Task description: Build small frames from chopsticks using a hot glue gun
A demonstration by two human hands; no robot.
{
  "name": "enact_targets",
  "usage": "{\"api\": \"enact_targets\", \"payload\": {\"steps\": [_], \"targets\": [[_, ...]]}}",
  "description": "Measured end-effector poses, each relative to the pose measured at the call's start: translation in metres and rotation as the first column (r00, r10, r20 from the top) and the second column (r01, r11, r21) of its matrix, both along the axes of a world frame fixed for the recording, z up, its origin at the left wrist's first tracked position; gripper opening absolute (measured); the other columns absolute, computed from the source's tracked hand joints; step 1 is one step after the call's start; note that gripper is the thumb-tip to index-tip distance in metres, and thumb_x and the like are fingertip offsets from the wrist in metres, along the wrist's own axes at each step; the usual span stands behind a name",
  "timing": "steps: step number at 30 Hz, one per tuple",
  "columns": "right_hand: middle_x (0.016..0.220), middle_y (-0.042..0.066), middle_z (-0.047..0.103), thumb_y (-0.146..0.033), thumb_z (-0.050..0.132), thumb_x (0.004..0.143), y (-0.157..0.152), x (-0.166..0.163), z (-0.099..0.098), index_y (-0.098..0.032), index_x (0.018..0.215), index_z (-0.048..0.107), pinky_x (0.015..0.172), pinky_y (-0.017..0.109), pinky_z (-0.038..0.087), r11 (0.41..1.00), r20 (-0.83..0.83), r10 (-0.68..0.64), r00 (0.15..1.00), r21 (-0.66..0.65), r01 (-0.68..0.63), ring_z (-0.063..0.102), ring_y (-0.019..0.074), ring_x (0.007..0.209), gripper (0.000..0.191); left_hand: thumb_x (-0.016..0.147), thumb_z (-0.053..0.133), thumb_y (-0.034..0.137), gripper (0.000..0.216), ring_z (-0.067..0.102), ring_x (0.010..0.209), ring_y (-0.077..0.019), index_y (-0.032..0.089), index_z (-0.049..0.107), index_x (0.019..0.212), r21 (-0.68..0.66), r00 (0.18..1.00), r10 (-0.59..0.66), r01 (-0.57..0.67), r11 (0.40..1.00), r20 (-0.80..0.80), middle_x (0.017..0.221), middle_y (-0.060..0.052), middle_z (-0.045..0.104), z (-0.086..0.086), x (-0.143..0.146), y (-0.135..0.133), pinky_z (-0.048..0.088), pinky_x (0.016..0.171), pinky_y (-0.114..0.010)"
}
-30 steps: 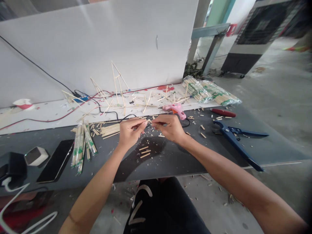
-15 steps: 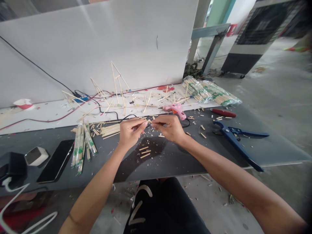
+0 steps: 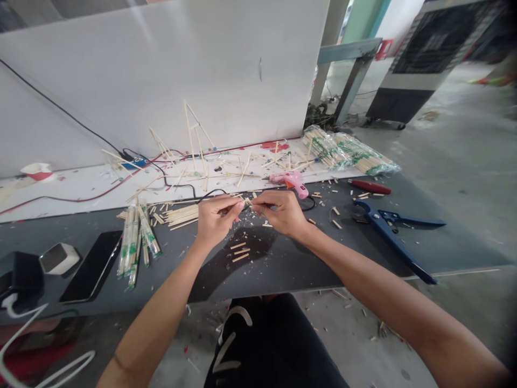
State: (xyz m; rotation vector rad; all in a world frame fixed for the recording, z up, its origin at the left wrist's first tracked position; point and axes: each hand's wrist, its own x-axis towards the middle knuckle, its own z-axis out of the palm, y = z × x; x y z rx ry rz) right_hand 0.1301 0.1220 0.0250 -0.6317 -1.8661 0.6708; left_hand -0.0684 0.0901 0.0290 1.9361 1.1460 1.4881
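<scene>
My left hand (image 3: 216,218) and my right hand (image 3: 280,211) meet above the dark table (image 3: 283,264), both pinched on a short wooden stick piece (image 3: 247,203) held between their fingertips. Three cut stick pieces (image 3: 239,251) lie on the table just below my hands. A pink glue gun (image 3: 291,182) rests just behind my right hand. A heap of bare sticks (image 3: 181,215) lies to the left of my left hand.
Blue cutters (image 3: 393,231) and a red-handled tool (image 3: 369,187) lie at the right. Wrapped chopstick bundles (image 3: 135,242) and a phone (image 3: 93,267) lie at the left, more packs (image 3: 347,151) at the back right. Stick frames (image 3: 196,140) stand against the white board. Cables cross the white strip.
</scene>
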Motion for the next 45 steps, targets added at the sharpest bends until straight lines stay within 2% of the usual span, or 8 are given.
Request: {"api": "enact_targets", "payload": {"steps": [17,22,29,36,45], "targets": [[0.07,0.001,0.07,-0.024,0.066,0.089,-0.0008,-0.0019,0.0013,-0.021,0.08,0.074,0.061,0.028,0.047,0.998,0.026,-0.025,0.999,-0.053,0.026,0.061,0.0138,0.063,0.013,0.089,0.071,0.035,0.019,0.056,0.046,-0.0078,0.018,0.079,0.089,-0.034,1.0,-0.004,0.004,0.999,0.013,0.07,-0.003,0.069,0.0034,0.0021,-0.0008,0.043,0.04,-0.019],[0.078,0.003,0.073,-0.022,0.066,0.089,0.0008,-0.0023,0.0034,-0.02,0.084,0.074,0.064,0.029,0.049,0.998,0.0,-0.059,0.998,0.024,0.059,0.063,0.0146,0.067,0.01,0.089,0.07,0.034,0.017,0.06,0.05,-0.0093,0.018,0.077,0.091,-0.072,0.996,-0.028,0.035,0.997,0.089,0.075,-0.003,0.069,0.0042,0.0052,-0.0012,0.046,0.04,-0.02],[0.081,0.003,0.073,-0.024,0.065,0.091,0.0003,-0.0023,0.0009,-0.021,0.087,0.073,0.065,0.029,0.049,0.996,-0.013,-0.089,0.996,0.019,0.089,0.064,0.0155,0.071,0.009,0.087,0.074,0.034,0.025,0.063,0.056,-0.0111,0.02,0.076,0.106,-0.101,0.989,-0.053,0.068,0.993,0.137,0.08,-0.004,0.07,0.0038,0.0053,-0.0018,0.05,0.043,-0.021],[0.081,0.003,0.074,-0.024,0.066,0.09,-0.001,-0.0032,0.0023,-0.021,0.086,0.074,0.066,0.031,0.051,0.995,-0.044,-0.094,0.995,0.027,0.095,0.065,0.0163,0.072,0.009,0.085,0.075,0.031,0.014,0.061,0.052,-0.0091,0.02,0.078,0.093,-0.027,0.987,-0.009,0.014,1.0,0.163,0.079,-0.004,0.07,0.0035,0.0048,-0.0008,0.048,0.04,-0.019],[0.075,0.002,0.073,-0.024,0.067,0.088,-0.0006,-0.002,0.0032,-0.022,0.083,0.075,0.064,0.031,0.05,0.997,-0.012,-0.071,0.997,-0.006,0.071,0.063,0.0154,0.067,0.01,0.087,0.074,0.031,0.011,0.059,0.05,-0.0074,0.022,0.078,0.092,0.03,0.995,0.026,-0.029,0.999,0.094,0.08,-0.003,0.071,0.0022,0.0041,-0.0013,0.047,0.042,-0.02]]}}
